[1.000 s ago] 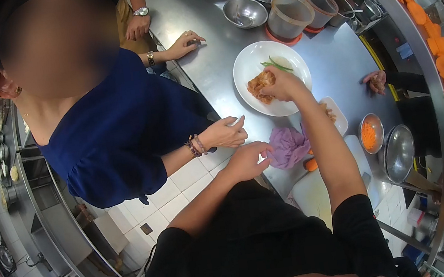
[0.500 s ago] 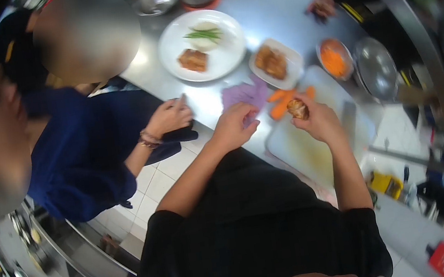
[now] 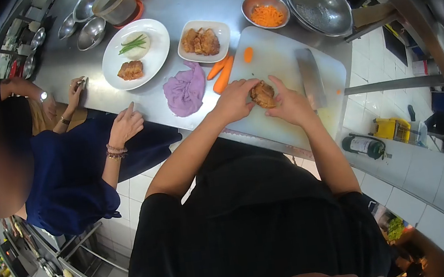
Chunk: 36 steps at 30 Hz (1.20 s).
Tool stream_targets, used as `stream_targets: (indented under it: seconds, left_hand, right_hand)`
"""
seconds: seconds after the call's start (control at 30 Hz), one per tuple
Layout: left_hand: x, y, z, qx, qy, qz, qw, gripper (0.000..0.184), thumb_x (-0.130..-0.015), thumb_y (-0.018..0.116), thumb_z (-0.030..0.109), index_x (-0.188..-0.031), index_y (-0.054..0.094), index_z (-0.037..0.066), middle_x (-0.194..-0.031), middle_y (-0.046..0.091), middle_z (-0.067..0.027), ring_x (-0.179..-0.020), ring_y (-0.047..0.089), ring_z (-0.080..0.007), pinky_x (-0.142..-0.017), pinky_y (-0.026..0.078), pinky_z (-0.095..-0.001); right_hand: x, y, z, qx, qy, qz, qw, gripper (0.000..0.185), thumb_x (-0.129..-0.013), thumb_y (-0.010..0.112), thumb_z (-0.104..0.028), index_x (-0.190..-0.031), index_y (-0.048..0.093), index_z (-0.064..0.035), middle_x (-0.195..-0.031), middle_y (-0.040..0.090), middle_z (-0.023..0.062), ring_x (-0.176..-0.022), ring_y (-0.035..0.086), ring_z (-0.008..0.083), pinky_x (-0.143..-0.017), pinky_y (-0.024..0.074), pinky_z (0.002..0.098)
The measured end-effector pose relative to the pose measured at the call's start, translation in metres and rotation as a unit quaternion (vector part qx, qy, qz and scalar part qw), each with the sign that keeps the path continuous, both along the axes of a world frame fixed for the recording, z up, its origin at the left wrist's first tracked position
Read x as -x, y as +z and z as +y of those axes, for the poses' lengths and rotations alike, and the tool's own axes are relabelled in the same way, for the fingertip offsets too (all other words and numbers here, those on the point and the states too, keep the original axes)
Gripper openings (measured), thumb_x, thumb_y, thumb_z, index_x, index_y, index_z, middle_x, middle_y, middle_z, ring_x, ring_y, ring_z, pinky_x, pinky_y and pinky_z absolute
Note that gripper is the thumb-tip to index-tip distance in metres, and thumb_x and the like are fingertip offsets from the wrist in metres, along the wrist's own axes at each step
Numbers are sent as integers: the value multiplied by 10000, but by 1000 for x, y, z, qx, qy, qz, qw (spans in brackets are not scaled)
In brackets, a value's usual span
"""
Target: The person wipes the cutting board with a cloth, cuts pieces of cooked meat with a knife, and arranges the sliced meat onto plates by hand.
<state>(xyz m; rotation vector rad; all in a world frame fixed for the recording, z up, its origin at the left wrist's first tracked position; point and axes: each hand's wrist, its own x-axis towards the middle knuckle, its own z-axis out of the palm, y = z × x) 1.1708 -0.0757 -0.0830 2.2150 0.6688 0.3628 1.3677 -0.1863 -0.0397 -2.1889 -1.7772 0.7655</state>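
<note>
Over the cutting board (image 3: pixel 279 63), a browned piece of meat (image 3: pixel 263 95) is held between my left hand (image 3: pixel 236 100) and my right hand (image 3: pixel 290 104), with the fingertips of both on its sides. A knife (image 3: pixel 311 79) lies on the board, right of my right hand. Whole carrots (image 3: pixel 223 76) and a carrot piece (image 3: pixel 248 55) are near the board's left part. Beyond my hands, a small white dish (image 3: pixel 206 41) holds more browned pieces. On the round white plate (image 3: pixel 155 63) are a browned piece, a white mound and green beans.
A purple cloth (image 3: pixel 185 89) lies near the table's front edge. Behind the board stand a bowl of cut carrot (image 3: pixel 266 10) and stacked metal bowls (image 3: pixel 320 6). A person in blue (image 3: pixel 70 175) stands at left, a hand (image 3: pixel 125 126) near the table edge.
My right hand has left the round plate, where a browned piece now rests, and come over the board with another piece. My left hand has moved from beside the cloth to that piece.
</note>
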Motion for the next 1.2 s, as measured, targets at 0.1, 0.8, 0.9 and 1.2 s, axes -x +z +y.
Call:
stream_targets:
  seconds: [0.1,0.8,0.9,1.2]
  left_hand:
    - [-5,-1,17,18,-49,26,998,632,-770,773,44,-1366,579,126,-1176,641,-162,-1117,613,-375,-973,499,-448]
    - [-38,-5,9,12,110,108,988,220,-836,716,144,-1011,694,13,-902,743,-147,-873,720,-329,-796,559,-442]
    - [-39,-5,7,13,129,107,986,217,-838,719,154,-1005,706,15,-901,746,-155,-880,723,-334,-797,558,-445]
    - [-22,3,10,29,182,98,978,210,-867,744,176,-991,720,9,-882,747,-170,-850,732,-322,-784,569,-418]
  right_hand:
    - [-9,-10,-17,43,-92,97,990,930,-758,864,-308,-1557,398,-213,-1060,711,143,-887,709,301,-821,561,408]
    - [11,-41,-35,-132,-113,123,977,417,-814,772,-120,-1212,650,-117,-1019,685,111,-820,683,286,-754,552,405]
    - [13,-36,-36,-157,-101,129,974,394,-804,781,-125,-1180,662,-117,-1017,679,114,-825,680,291,-748,552,412]
    - [16,-55,-42,-215,-126,105,963,266,-782,802,-151,-1034,729,-108,-1008,686,103,-868,706,311,-775,570,406]
